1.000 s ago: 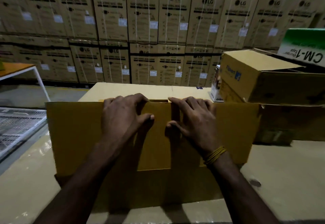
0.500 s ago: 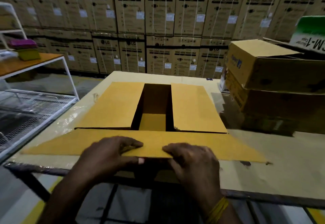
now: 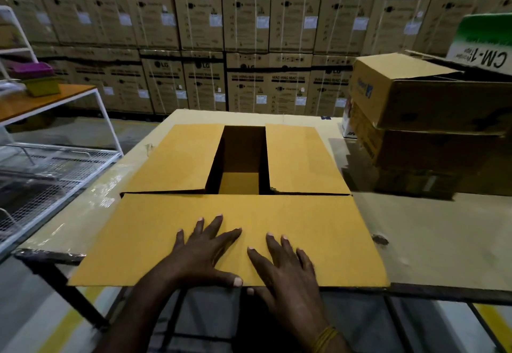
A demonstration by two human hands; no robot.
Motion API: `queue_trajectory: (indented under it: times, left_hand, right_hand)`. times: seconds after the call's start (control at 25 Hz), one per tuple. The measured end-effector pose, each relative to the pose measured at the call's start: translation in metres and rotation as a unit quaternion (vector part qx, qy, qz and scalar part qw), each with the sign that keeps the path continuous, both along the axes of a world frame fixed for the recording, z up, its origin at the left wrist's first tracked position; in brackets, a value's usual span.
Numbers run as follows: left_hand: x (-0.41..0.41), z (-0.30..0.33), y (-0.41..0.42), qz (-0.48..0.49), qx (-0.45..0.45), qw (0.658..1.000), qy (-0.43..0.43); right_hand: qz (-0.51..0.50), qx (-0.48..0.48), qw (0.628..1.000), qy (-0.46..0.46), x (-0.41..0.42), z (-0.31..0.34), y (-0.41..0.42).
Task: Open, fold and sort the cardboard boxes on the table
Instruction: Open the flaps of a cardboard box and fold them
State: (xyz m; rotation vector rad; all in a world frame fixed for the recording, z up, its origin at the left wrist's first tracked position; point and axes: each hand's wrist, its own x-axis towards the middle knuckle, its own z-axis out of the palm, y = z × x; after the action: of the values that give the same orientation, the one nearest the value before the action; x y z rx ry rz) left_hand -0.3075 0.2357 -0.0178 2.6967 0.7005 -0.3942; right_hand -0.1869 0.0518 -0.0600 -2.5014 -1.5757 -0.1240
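Cardboard box [image 3: 302, 158], unprinted, lies under flat left hand [image 3: 206, 253] and right hand [image 3: 285, 269]; stacked cartons [image 3: 246, 9] behind read LG, seemingly "WASHING MACHINE".

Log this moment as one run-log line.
stage: folding | left hand: flat on near flap | right hand: flat on same flap | side flaps: folded in | centre gap: open

Layout: tabletop and surroundings

Open box [image 3: 238, 181] sat mid-tabletop [image 3: 432, 239], near flap [image 3: 318, 239] overhanging the front edge; both hands lay flat on that flap, left hand [image 3: 205, 253] beside right hand [image 3: 285, 269]. Stacked boxes [image 3: 432, 120] stood at right; side table [image 3: 47, 100] left; wall of cartons [image 3: 243, 34] behind.
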Motion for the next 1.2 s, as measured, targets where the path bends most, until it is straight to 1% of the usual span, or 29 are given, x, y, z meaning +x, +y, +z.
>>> queue_trajectory:
  times: [0.12,0.2,0.32,0.44,0.52,0.64,0.8,0.96,1.04,1.12,1.2]
  left_hand:
    - [0.009,-0.022,0.002,0.060,0.049,0.996,-0.033]
    - [0.019,-0.032,-0.002,0.083,0.081,0.992,-0.055]
    - [0.029,-0.043,0.001,0.094,0.111,0.987,-0.073]
    - [0.037,-0.048,0.013,0.094,0.132,0.982,-0.095]
    - [0.042,-0.049,0.021,0.093,0.146,0.979,-0.111]
    - [0.046,-0.052,0.035,0.090,0.168,0.972,-0.137]
    - [0.040,-0.052,0.053,0.112,0.182,0.963,-0.164]
    - [0.023,-0.043,0.085,0.173,0.175,0.955,-0.166]
    - [0.013,-0.035,0.101,0.190,0.189,0.952,-0.149]
    - [0.004,-0.026,0.114,0.202,0.206,0.949,-0.124]
    - [-0.004,-0.019,0.126,0.210,0.223,0.945,-0.113]
  right_hand:
    - [0.037,-0.031,0.998,0.031,0.006,-0.020,0.010]
    - [0.046,-0.050,0.997,0.027,0.013,-0.027,0.014]
    - [0.047,-0.103,0.993,0.041,0.018,-0.030,0.023]
    - [0.044,-0.107,0.992,0.048,0.024,-0.029,0.037]
    - [0.031,-0.098,0.993,0.058,0.030,-0.027,0.049]
    - [0.006,-0.054,0.996,0.073,0.039,-0.021,0.074]
    - [0.007,-0.017,0.999,0.042,0.039,-0.008,0.112]
    - [0.031,-0.006,1.000,0.003,0.030,-0.009,0.153]
    - [0.050,-0.014,0.999,-0.014,0.024,-0.006,0.172]
    - [0.090,-0.010,0.995,-0.034,0.018,0.001,0.192]
    - [0.129,-0.005,0.991,-0.015,0.010,0.012,0.212]
